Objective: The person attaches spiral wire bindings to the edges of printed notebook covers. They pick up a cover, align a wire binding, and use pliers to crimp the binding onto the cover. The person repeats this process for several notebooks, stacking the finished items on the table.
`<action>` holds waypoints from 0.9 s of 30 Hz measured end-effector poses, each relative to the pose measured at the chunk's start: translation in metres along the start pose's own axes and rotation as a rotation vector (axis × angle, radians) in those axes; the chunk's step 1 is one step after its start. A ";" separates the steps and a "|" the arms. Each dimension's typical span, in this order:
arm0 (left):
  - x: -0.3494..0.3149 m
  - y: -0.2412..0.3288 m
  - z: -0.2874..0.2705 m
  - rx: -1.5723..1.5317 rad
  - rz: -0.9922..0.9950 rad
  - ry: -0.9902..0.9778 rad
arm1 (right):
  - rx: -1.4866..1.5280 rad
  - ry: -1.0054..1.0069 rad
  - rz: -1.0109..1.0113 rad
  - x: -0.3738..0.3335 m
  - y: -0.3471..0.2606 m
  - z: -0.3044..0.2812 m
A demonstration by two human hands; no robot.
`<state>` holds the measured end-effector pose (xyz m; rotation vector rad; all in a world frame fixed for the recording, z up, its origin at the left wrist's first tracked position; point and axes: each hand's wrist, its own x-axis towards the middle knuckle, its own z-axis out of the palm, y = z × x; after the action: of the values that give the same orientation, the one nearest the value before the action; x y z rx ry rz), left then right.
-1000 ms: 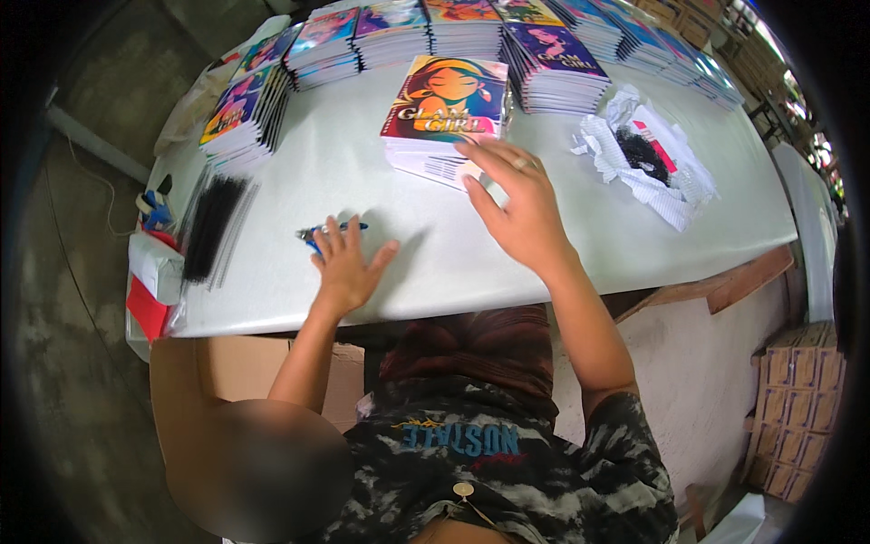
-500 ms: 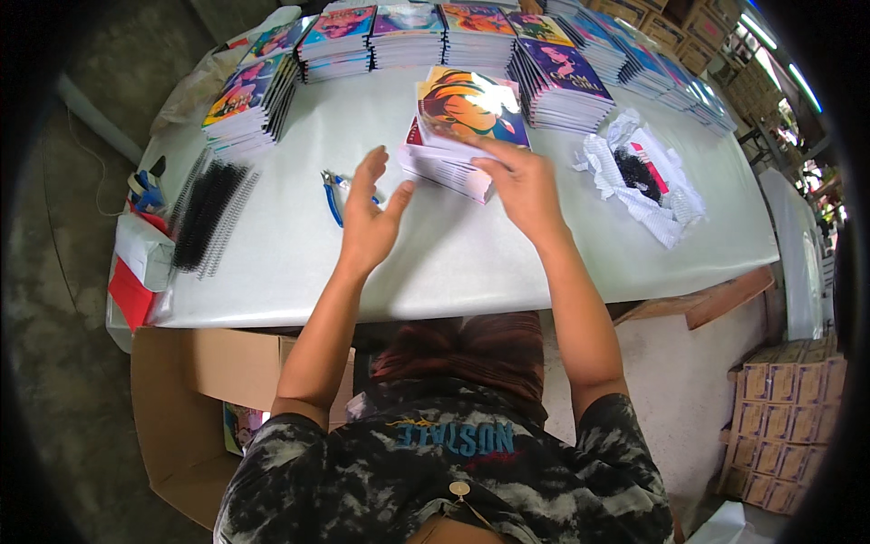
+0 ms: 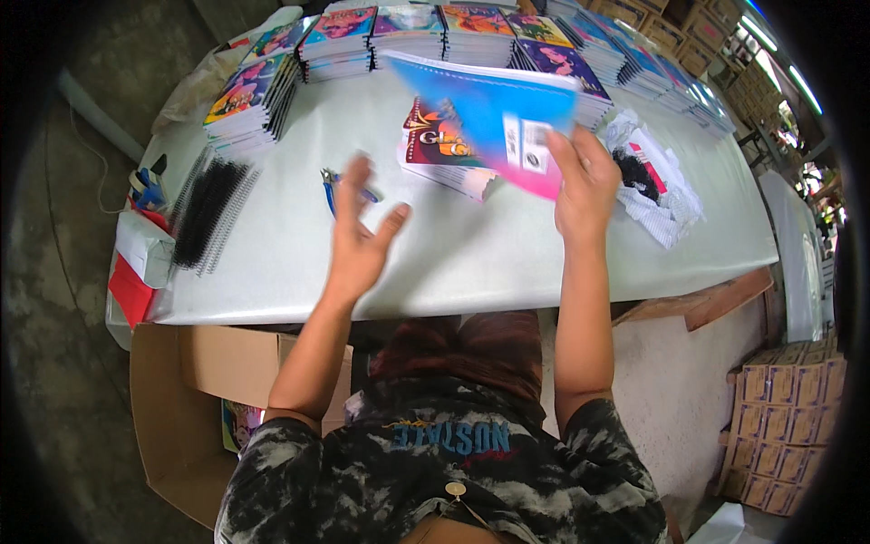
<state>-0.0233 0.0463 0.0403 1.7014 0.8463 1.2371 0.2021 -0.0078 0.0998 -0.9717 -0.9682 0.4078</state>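
Observation:
My right hand (image 3: pixel 587 186) grips a notebook (image 3: pixel 471 95) by its lower right corner and holds it up, tilted. Its blue-to-pink cover with a white label faces me, blurred by motion, and a row of small holes runs along the upper edge. Behind and below it, partly hidden, sits a short stack of notebooks (image 3: pixel 430 150) with a dark red illustrated cover on top. My left hand (image 3: pixel 356 245) is raised over the table with its fingers apart and nothing in it. Blue-handled cutting pliers (image 3: pixel 329 195) lie just beyond that hand, partly covered by it.
Black spiral binding coils (image 3: pixel 213 218) lie at the left of the white table (image 3: pixel 453 281). Stacks of colourful notebooks (image 3: pixel 335 50) line the far edge. Crumpled white wrapping (image 3: pixel 671 213) with black scraps is at right. An open cardboard box (image 3: pixel 227 363) stands below the left edge.
My right hand has lifted the top notebook off the middle stack, moved right and turned its blue back side toward me. The left hand has shifted slightly left and nearer.

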 end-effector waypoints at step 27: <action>-0.041 -0.053 0.012 -0.310 -0.283 -0.256 | -0.092 -0.240 0.235 -0.094 0.041 -0.043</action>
<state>-0.0259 0.0291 -0.0256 1.3983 0.6734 0.8845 0.1920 -0.0712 0.0091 -1.1434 -1.0997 0.6937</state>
